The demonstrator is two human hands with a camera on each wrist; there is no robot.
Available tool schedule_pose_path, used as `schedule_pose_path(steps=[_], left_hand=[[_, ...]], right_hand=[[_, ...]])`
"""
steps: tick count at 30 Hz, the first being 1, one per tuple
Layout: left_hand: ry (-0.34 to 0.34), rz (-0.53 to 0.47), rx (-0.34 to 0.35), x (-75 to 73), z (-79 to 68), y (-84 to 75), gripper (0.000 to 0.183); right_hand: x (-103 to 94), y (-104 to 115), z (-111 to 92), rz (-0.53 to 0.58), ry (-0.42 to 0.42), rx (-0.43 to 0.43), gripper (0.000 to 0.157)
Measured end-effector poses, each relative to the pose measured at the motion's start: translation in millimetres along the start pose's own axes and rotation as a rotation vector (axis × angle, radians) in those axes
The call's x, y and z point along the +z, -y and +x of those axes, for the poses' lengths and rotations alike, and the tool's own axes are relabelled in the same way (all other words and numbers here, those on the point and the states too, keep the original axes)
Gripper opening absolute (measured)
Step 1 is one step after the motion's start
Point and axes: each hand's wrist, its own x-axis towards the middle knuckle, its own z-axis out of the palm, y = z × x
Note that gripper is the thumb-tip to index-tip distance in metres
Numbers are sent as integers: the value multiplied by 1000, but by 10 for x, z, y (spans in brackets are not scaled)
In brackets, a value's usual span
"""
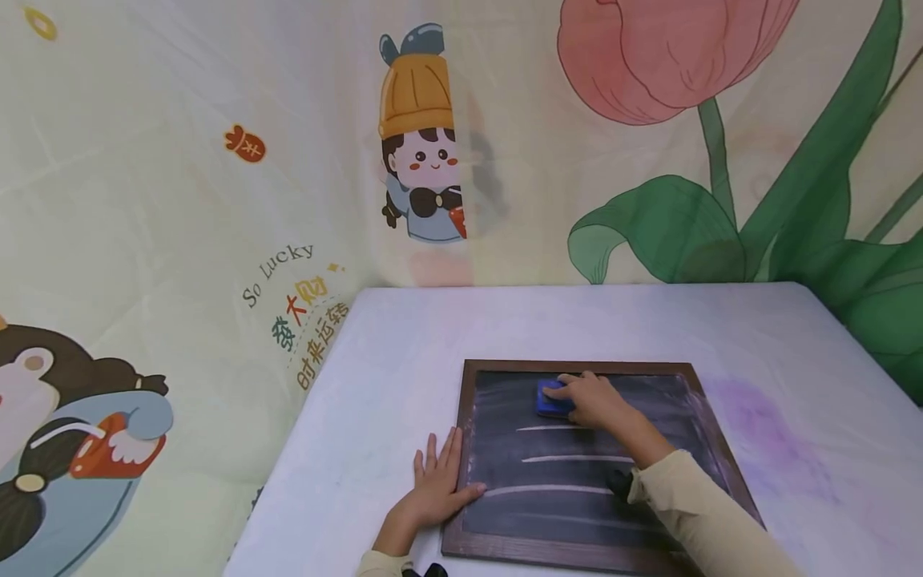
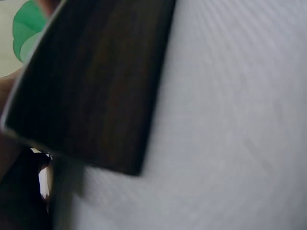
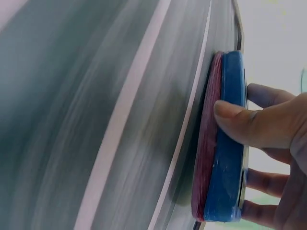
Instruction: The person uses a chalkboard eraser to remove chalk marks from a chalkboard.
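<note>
A framed blackboard (image 1: 548,521) lies flat on the white table, with several white chalk lines drawn across it. My right hand (image 1: 594,401) grips a blue chalkboard eraser (image 1: 550,399) near the board's far edge, above the top line. In the right wrist view the thumb (image 3: 259,124) lies along the blue eraser body (image 3: 228,167), and its reddish felt side faces the board. My left hand (image 1: 436,489) rests with spread fingers at the left of the wooden frame (image 1: 465,433), its thumb over the frame. A dark frame corner (image 2: 96,96) fills part of the left wrist view, blurred.
The white table (image 1: 389,361) carries a purple smudge (image 1: 771,433) right of the board. Behind it hangs a cloth backdrop (image 1: 505,96) printed with a tulip and cartoon figures. A small black device (image 1: 620,483) sits at the right cuff.
</note>
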Motion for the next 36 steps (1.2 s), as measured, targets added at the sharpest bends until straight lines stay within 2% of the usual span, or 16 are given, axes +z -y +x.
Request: schedule_pose_path(steps=[6,11,15,20,26,36], left_hand=[[8,-1,-13,22,20,1,96],[2,0,-14,28,23,18,96],[-1,11,-7,53,41,34,95],[3,2,-13,53,44,28,96],[3,14,-18,31,65,19,95],[-7,10,-24,52,62,26,95]], right_hand=[[13,-569,-354,49,-5,69,56],[34,-903,-588,89,-67,40,57],[51,-1080,-696,148,-103,4,58],[88,-1157,-709,193,-135,-32,57],[133,-1152,-744,152,-190,-37,57],[237,-1046,-986,179,-209,-51,57]])
